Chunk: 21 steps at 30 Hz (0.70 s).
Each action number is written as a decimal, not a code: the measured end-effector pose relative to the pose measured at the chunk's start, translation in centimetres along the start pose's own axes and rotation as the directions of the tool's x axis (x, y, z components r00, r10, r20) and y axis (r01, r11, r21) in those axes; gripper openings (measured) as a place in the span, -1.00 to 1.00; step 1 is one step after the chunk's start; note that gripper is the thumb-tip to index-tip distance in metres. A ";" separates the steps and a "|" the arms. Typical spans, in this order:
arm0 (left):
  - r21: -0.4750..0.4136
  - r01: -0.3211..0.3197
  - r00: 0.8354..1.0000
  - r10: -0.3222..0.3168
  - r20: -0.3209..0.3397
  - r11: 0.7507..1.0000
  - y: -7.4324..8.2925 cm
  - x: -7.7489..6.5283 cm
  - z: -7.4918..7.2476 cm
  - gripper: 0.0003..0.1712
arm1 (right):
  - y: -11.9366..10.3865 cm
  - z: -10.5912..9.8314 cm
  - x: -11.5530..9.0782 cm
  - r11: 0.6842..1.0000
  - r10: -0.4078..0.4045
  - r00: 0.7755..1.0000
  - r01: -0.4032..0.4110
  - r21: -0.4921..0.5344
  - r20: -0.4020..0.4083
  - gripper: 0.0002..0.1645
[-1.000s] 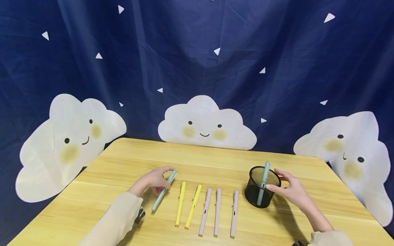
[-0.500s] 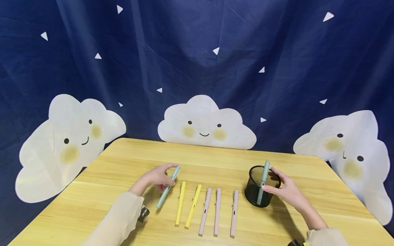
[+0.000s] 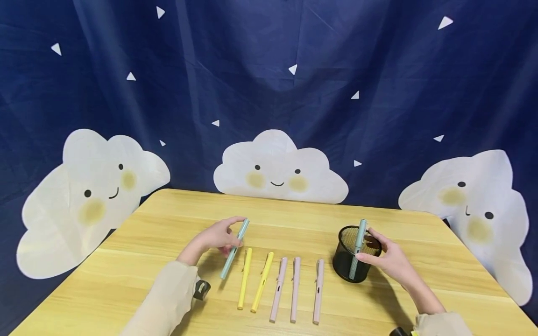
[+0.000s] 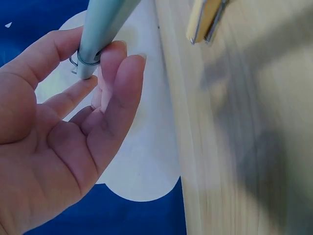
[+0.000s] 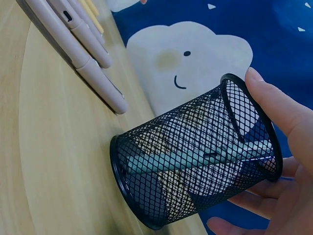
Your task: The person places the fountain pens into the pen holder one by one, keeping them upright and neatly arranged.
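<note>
My left hand [image 3: 216, 234] pinches a pale teal pen [image 3: 228, 266] between thumb and fingers, held slanted above the table to the left of the yellow pens. In the left wrist view the same teal pen [image 4: 105, 29] sits between the fingertips, its clip near them. On the right, my right hand [image 3: 392, 262] grips the rim of a black mesh pen holder [image 3: 342, 263], thumb on the near side and fingers beyond. A second teal pen [image 3: 361, 233] leans upright inside that holder, and shows through the mesh [image 5: 195, 159] in the right wrist view.
Between the hands, two yellow pens [image 3: 244, 282] and three pale lilac pens [image 3: 295, 291] lie in a row on the wooden table [image 3: 189, 207]. A dark blue curtain [image 3: 252, 56] with smiling clouds hangs behind the table's far edge.
My left hand has moved slightly right and away from me, raising the teal pen from the table. The right hand has shifted slightly left at the pen holder, its thumb now against the near side.
</note>
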<state>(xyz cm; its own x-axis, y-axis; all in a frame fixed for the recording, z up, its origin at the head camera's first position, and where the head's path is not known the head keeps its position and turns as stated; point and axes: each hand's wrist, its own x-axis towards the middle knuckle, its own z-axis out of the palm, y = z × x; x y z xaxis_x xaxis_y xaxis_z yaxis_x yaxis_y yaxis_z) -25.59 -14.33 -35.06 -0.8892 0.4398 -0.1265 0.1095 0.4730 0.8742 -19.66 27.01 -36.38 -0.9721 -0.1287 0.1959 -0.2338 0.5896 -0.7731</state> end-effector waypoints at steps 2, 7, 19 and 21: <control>-0.011 -0.008 1.000 0.008 0.007 1.000 0.1 0.1 0.0 -0.17 | 0.0 0.0 0.0 1.000 0.005 1.000 -0.005 0.000 0.004 -0.06; -0.041 -0.029 0.999 0.030 0.018 0.999 0.1 0.3 0.1 -0.16 | -0.1 0.0 -0.1 1.000 0.009 1.000 -0.009 0.012 0.001 -0.06; -0.166 -0.096 0.995 0.101 0.021 0.981 0.7 0.9 0.5 -0.14 | 0.2 0.1 0.0 0.998 -0.015 1.000 0.015 0.054 -0.011 -0.07; -0.180 -0.104 0.994 0.110 0.023 0.978 0.8 1.0 0.7 -0.14 | 0.3 0.1 0.0 0.998 -0.014 1.000 0.014 0.066 -0.009 -0.08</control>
<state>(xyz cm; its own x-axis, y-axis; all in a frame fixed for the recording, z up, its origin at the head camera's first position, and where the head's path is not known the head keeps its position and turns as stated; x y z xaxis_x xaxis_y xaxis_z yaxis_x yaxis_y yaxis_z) -26.10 -12.92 -34.81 -0.8611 0.5069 -0.0406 0.1196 0.2796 0.9526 -19.72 27.10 -36.65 -0.9687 -0.1298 0.2118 -0.2483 0.5340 -0.8082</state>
